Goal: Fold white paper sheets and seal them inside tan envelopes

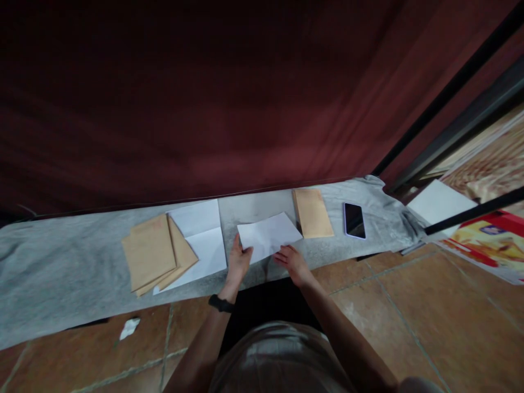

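Note:
A folded white sheet lies in front of me at the middle of the grey cloth. My left hand grips its left end, thumb on top. At its lower right edge is my right hand, fingers spread and touching or just beside the paper. To the left, several brown envelopes overlap a larger creased white sheet. On the right lies a small stack of brown envelopes.
A phone lies on the grey cloth at the right. Behind the narrow surface hangs a dark red curtain. Black bars, a white sheet and a red-and-yellow package are at far right. A crumpled tissue is on the tiled floor.

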`<state>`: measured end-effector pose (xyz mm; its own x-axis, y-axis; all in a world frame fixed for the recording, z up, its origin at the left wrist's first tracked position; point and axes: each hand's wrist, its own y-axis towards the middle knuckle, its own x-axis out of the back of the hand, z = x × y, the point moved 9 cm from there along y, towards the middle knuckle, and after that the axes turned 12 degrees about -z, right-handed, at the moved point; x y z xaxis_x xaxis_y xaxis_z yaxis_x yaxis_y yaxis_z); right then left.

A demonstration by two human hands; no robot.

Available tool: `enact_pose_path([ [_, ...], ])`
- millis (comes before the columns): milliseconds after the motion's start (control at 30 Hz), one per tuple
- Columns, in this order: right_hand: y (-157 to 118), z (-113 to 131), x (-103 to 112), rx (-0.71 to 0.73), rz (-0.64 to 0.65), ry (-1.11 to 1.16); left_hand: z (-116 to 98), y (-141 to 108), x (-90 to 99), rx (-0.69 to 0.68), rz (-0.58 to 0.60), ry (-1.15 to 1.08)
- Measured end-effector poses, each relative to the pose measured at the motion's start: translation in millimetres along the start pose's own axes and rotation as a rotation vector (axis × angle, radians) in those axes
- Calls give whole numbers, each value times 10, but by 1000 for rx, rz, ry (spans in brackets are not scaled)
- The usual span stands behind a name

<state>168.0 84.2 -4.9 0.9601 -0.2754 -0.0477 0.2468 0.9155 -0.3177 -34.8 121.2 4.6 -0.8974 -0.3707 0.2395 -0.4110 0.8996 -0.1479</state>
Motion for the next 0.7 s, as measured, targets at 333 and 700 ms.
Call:
enact_pose_path([
  [333, -295, 324, 96, 488, 60, -591, -193, -26, 90, -273, 18, 463],
  [700, -428, 135, -218, 1017, 63, -1175, -517, -486, 139, -649, -175, 874],
])
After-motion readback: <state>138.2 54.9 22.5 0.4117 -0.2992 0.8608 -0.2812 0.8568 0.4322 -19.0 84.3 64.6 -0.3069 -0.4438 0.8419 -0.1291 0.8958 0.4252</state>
